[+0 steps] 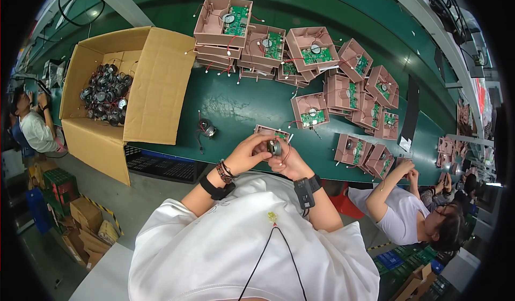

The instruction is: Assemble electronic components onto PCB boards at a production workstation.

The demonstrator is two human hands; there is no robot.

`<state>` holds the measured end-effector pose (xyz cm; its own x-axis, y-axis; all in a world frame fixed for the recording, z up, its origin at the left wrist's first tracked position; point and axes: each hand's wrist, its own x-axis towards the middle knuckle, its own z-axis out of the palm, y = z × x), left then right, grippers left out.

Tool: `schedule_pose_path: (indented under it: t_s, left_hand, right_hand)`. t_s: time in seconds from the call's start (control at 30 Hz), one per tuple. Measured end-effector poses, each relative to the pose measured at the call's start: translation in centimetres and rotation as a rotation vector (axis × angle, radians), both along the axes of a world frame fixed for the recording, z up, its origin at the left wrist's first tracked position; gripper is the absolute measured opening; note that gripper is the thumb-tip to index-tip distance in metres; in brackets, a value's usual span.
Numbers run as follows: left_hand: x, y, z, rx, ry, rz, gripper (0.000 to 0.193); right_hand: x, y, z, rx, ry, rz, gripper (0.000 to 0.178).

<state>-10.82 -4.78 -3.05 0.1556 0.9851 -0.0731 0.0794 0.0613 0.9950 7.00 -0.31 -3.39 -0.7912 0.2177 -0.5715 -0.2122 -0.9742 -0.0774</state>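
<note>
A big cardboard box (129,81) full of small round speakers sits at the left end of the green surface (241,108). The left hand (248,153) and right hand (287,162) both pinch one small round speaker (274,147) between them, above the near edge. Pink trays with green boards (311,110) lie further right.

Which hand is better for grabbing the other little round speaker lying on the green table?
Probably the left hand. The loose speaker lies on the green table on that side. The right hand sits farther away, and both hands are around the speaker being held.
</note>
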Motion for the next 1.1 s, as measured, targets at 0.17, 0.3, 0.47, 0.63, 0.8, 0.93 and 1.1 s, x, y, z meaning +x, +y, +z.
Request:
schedule_pose_path:
  t_s: [0.17, 0.3, 0.47, 0.63, 0.8, 0.93, 1.1]
  left_hand:
    - [-0.2, -0.2, -0.9, -0.288, -0.315, -0.129, 0.045]
    - [0.4, -0.9, -0.4, -0.052, -0.078, -0.1, 0.045]
    - [1.1, -1.8, -0.2, -0.097, 0.227, -0.154, 0.046]
    - [1.1, -2.4, -2.1, -0.226, -0.067, -0.025, 0.044]
    - [1.2, -1.7, -2.1, -0.323, -0.154, 0.044, 0.037]
    - [1.1, -1.7, -1.7, -0.097, 0.536, 0.053, 0.028]
    - [1.2, -2.8, -2.1, 0.064, 0.889, 0.026, 0.018]
  right_hand:
    - [-0.6, -0.9, 1.6, 0.372, -0.306, 0.176, 0.05]
    - [-0.4, -1.5, 0.9, 0.344, -0.381, 0.158, 0.052]
    - [-0.7, -3.2, 0.6, 0.575, -0.722, 0.083, 0.041]
    - [1.2, -3.8, 0.5, 0.964, -0.467, 0.072, 0.031]
    - [0.7, -2.9, -0.1, 0.87, -0.441, -0.006, 0.044]
    - [0.0, -1.3, -1.4, 0.885, -0.691, -0.076, 0.044]
    - [-1.4, -0.3, -1.6, 1.413, -1.102, 0.232, 0.047]
